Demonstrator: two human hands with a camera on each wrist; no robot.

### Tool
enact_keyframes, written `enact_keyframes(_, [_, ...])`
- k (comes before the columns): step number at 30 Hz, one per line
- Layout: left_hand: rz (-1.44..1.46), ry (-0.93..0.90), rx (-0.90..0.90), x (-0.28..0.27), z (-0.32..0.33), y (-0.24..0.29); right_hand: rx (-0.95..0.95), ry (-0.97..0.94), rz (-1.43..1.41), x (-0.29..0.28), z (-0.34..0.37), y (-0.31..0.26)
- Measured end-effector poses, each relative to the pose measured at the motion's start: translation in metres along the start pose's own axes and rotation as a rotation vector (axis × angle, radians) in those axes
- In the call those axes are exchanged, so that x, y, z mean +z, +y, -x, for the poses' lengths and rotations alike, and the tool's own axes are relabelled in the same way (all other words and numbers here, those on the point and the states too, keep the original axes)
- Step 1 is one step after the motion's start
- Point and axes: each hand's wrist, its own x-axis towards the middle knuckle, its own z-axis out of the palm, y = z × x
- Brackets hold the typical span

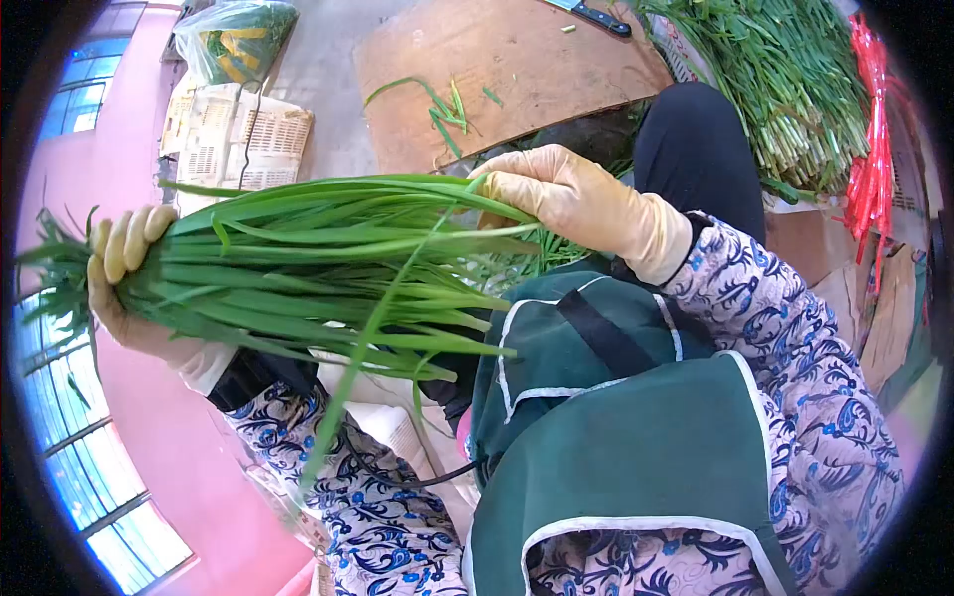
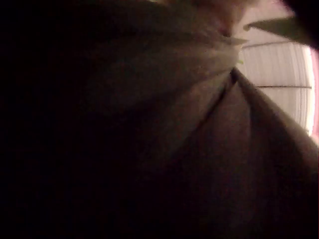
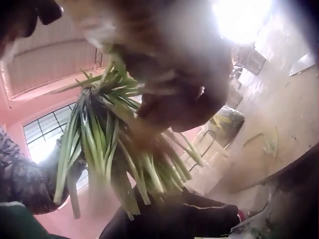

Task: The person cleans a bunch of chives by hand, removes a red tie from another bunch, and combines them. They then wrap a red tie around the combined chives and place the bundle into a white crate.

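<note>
A thick bunch of garlic chives (image 1: pixel 298 268), long flat green leaves, stretches sideways between my gloved hands. My left hand (image 1: pixel 134 278) grips it near its far-left end, fingers curled over the leaves, some of which stick out beyond the fist. At the bunch's other end, my right hand (image 1: pixel 576 204) pinches a few stalks along the upper edge between thumb and fingers. One loose leaf (image 1: pixel 373 328) hangs down across the bunch. In the right wrist view the cut stalk ends (image 3: pixel 154 174) fan toward the camera. The left wrist view is mostly dark.
Ahead lies a brown board (image 1: pixel 507 70) with leaf scraps (image 1: pixel 447 114) and a knife (image 1: pixel 591 14) at its far edge. To the right are a large pile of chives (image 1: pixel 785 89) and red plastic ties (image 1: pixel 870 139). A filled plastic bag (image 1: pixel 238 40) stands at far left, near a pink wall.
</note>
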Motion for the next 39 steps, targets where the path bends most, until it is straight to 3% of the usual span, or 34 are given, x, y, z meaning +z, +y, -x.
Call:
enact_keyframes(5, [-0.139, -0.002, -0.042, 0.015, -0.011, -0.009, 0.014, 0.110, -0.097, -0.013, 0.001, 0.004])
enact_keyframes(9, [-0.202, 0.003, -0.042, 0.029, -0.017, -0.010, -0.101, 0.202, -0.152, -0.013, 0.003, 0.005])
enact_keyframes(12, [-0.160, 0.048, -0.019, 0.032, -0.019, 0.000, -0.184, 0.334, 0.050, -0.025, 0.005, 0.007])
enact_keyframes(14, [-0.180, 0.115, 0.052, 0.029, -0.018, 0.007, -0.103, 0.349, 0.037, -0.035, 0.012, 0.014])
enact_keyframes(16, [-0.148, 0.025, 0.022, 0.026, -0.017, 0.017, -0.016, 0.406, 0.079, -0.027, 0.013, 0.009])
enact_keyframes(19, [-0.158, 0.013, 0.032, 0.031, -0.018, 0.026, 0.013, 0.316, 0.275, -0.030, 0.011, 0.007])
enact_keyframes(20, [-0.181, 0.038, 0.061, 0.036, -0.017, 0.027, 0.006, 0.341, 0.656, -0.039, 0.011, 0.013])
enact_keyframes(23, [-0.205, 0.114, 0.139, 0.037, -0.011, 0.045, 0.166, 0.186, 1.233, -0.046, 0.015, 0.014])
enact_keyframes(26, [-0.258, 0.064, 0.202, 0.030, -0.005, 0.072, 0.264, -0.191, 1.789, -0.051, 0.029, 0.045])
enact_keyframes(27, [-0.277, 0.086, 0.229, 0.023, 0.000, 0.076, 0.347, -0.276, 1.579, -0.057, 0.033, 0.051])
enact_keyframes(29, [-0.316, 0.116, 0.285, 0.010, 0.000, 0.094, 0.131, -0.143, 1.607, -0.034, 0.033, 0.015])
enact_keyframes(33, [-0.516, 0.271, 0.375, 0.007, 0.004, 0.092, -0.297, -0.027, 1.176, -0.014, 0.022, -0.022])
enact_keyframes(34, [-0.437, 0.144, 0.281, -0.002, -0.002, 0.101, -0.423, 0.026, 1.060, -0.008, 0.019, -0.029])
enact_keyframes(35, [-0.423, 0.142, 0.255, -0.010, -0.003, 0.106, -0.546, 0.077, 0.937, -0.003, 0.016, -0.036])
enact_keyframes(38, [-0.391, 0.123, 0.179, 0.001, -0.012, 0.094, -0.625, 0.192, 0.765, 0.009, 0.012, -0.060])
enact_keyframes(39, [-0.395, 0.151, 0.186, 0.002, -0.016, 0.090, -0.662, 0.221, 0.844, 0.011, 0.011, -0.065])
